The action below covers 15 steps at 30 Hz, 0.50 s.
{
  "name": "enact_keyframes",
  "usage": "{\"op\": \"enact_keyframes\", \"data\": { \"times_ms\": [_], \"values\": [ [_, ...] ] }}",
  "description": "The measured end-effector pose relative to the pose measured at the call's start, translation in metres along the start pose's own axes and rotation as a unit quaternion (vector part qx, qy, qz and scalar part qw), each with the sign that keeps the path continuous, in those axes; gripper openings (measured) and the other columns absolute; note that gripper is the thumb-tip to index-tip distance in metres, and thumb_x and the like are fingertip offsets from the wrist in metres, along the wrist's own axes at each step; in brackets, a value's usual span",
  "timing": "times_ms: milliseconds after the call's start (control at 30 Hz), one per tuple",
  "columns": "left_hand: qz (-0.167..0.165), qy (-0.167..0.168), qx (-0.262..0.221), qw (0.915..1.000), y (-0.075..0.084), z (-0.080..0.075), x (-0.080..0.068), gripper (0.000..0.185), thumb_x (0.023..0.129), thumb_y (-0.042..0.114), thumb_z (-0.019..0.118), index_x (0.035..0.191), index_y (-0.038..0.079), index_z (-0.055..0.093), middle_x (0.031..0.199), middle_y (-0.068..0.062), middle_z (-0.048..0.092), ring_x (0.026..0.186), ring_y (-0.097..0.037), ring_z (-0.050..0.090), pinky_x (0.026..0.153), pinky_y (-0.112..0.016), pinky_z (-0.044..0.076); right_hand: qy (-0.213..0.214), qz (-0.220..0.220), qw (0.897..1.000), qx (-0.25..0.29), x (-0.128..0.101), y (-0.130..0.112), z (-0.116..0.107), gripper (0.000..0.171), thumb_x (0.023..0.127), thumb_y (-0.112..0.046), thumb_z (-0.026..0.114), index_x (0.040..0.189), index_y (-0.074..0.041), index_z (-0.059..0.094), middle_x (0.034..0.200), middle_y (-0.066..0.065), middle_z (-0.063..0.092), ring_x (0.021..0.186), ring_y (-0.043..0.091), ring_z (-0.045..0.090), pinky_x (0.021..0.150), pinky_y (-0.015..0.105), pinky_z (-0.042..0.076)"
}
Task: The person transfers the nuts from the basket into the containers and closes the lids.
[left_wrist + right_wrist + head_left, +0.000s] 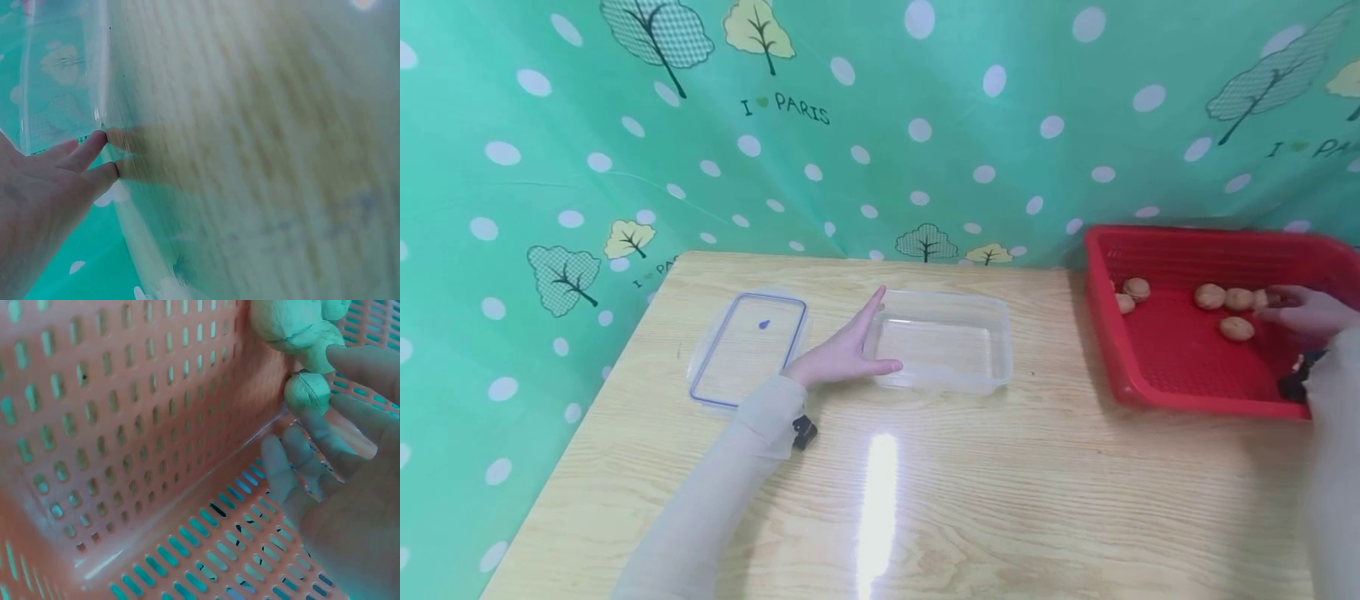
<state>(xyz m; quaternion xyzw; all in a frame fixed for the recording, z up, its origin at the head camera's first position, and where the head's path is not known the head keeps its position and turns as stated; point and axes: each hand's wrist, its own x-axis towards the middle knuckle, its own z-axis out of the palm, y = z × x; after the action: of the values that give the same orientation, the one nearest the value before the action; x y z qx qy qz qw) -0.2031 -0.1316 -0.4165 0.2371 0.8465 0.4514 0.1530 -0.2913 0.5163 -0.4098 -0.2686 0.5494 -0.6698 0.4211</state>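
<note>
On the table (1000, 500), the clear box (1002, 342) is steadied, or at least touched, at its left end by the left hand (838, 357). The fingers are stretched wide from the thumb, with the thumb laid by the near side and the others reached toward the far corner; in the left wrist view, fingertips are seen set against the clear wall. The lid (748, 350), edged with a blue seal, is laid flat just to the left of the box, near the left forearm

At the far right, inside the red basket (1210, 402), the walnuts (1236, 328) are reached by the right hand (1315, 315). Its thumb and fingers are bent a little and brought up to the nuts at the end of a short row (whether one is truly pinched cannot be told, since contact is shown but not a sure hold). One loose nut is seen just below that row, and a few more are gathered by the basket's left wall

The step in hand is judged to be the taking of a walnut, with the box kept in place by the other hand. For a lift, a closer pinch of thumb and fingers is called for, then enough height for the basket's rim to be cleared; because the nuts are round and set close together, a neighbour could easily be rolled away by a hurried grasp
</note>
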Motion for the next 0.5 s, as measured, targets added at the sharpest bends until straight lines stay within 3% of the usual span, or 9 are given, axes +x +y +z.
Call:
{"op": "enact_keyframes", "data": {
  "times_ms": [33,67,100,133,200,267,333,367,500],
  "values": [
    [-0.001,-0.002,-0.001,1.0000,0.006,-0.001,-0.002,0.112,0.085,0.024,0.075,0.154,0.012,-0.012,0.159,-0.020,0.003,0.145,-0.032,0.007,0.116,-0.049,0.011,0.102,0.023,0.986,-0.132,-0.004,0.000,0.000,0.043,0.099,-0.004,0.049,0.129,-0.034,0.056,0.118,-0.009,0.064,0.102,0.010,0.064,0.080,0.024,0.055],
    [-0.002,-0.004,-0.003,1.0000,0.012,-0.003,-0.004,0.111,0.086,0.023,0.075,0.154,0.010,-0.012,0.159,-0.021,0.003,0.144,-0.033,0.007,0.116,-0.049,0.011,0.208,0.078,0.945,-0.241,-0.009,-0.002,0.001,0.042,0.097,0.000,0.050,0.120,-0.035,0.058,0.105,-0.010,0.067,0.089,0.012,0.067,0.072,0.029,0.058],
    [-0.004,-0.006,-0.004,1.0000,0.017,-0.004,-0.006,0.110,0.086,0.021,0.074,0.153,0.007,-0.011,0.158,-0.023,0.003,0.144,-0.034,0.007,0.116,-0.048,0.011,0.280,0.126,0.906,-0.290,-0.012,-0.004,0.004,0.041,0.095,0.000,0.055,0.110,-0.038,0.057,0.093,-0.014,0.065,0.078,0.012,0.068,0.064,0.034,0.059],
    [-0.005,-0.007,-0.006,0.9999,0.023,-0.005,-0.008,0.109,0.086,0.019,0.074,0.153,0.005,-0.011,0.158,-0.025,0.004,0.144,-0.036,0.007,0.116,-0.049,0.012,0.309,0.153,0.890,-0.299,-0.012,-0.004,0.005,0.037,0.095,-0.004,0.059,0.106,-0.039,0.055,0.090,-0.014,0.064,0.076,0.015,0.067,0.063,0.037,0.059],
    [-0.006,-0.008,-0.008,0.9999,0.028,-0.007,-0.010,0.107,0.087,0.017,0.073,0.153,0.003,-0.010,0.157,-0.026,0.004,0.144,-0.037,0.008,0.116,-0.049,0.012,0.332,0.187,0.877,-0.292,-0.010,-0.006,0.006,0.031,0.096,-0.009,0.059,0.102,-0.039,0.054,0.088,-0.012,0.064,0.075,0.019,0.068,0.064,0.041,0.059],
    [-0.007,-0.008,-0.010,0.9999,0.029,-0.007,-0.010,0.106,0.086,0.016,0.073,0.153,0.003,-0.009,0.157,-0.026,0.004,0.144,-0.037,0.008,0.116,-0.048,0.012,0.336,0.198,0.876,-0.285,-0.006,-0.008,0.009,0.027,0.096,-0.010,0.058,0.104,-0.035,0.057,0.091,-0.009,0.066,0.078,0.023,0.068,0.067,0.043,0.059],
    [-0.004,-0.006,-0.010,0.9999,0.020,-0.005,-0.007,0.107,0.086,0.017,0.073,0.154,0.005,-0.010,0.158,-0.024,0.003,0.144,-0.036,0.007,0.116,-0.049,0.011,0.338,0.202,0.870,-0.298,-0.003,-0.010,0.013,0.017,0.096,-0.009,0.059,0.109,-0.019,0.061,0.090,-0.004,0.067,0.077,0.025,0.069,0.066,0.043,0.059],
    [-0.002,-0.005,-0.009,0.9999,0.014,-0.003,-0.005,0.108,0.086,0.019,0.073,0.154,0.007,-0.011,0.158,-0.023,0.002,0.144,-0.035,0.007,0.116,-0.049,0.011,0.346,0.214,0.858,-0.313,-0.002,-0.011,0.014,0.018,0.095,-0.010,0.060,0.114,-0.011,0.060,0.089,-0.003,0.067,0.075,0.023,0.069,0.065,0.042,0.059],
    [0.004,0.001,0.000,1.0000,-0.011,0.002,0.003,0.113,0.085,0.027,0.076,0.154,0.018,-0.014,0.160,-0.016,0.002,0.145,-0.030,0.007,0.116,-0.048,0.012,0.352,0.251,0.816,-0.383,-0.001,-0.014,0.018,0.059,0.095,-0.018,0.062,0.127,0.020,0.031,0.093,0.013,0.065,0.074,0.022,0.066,0.066,0.042,0.059]
  ]
}}
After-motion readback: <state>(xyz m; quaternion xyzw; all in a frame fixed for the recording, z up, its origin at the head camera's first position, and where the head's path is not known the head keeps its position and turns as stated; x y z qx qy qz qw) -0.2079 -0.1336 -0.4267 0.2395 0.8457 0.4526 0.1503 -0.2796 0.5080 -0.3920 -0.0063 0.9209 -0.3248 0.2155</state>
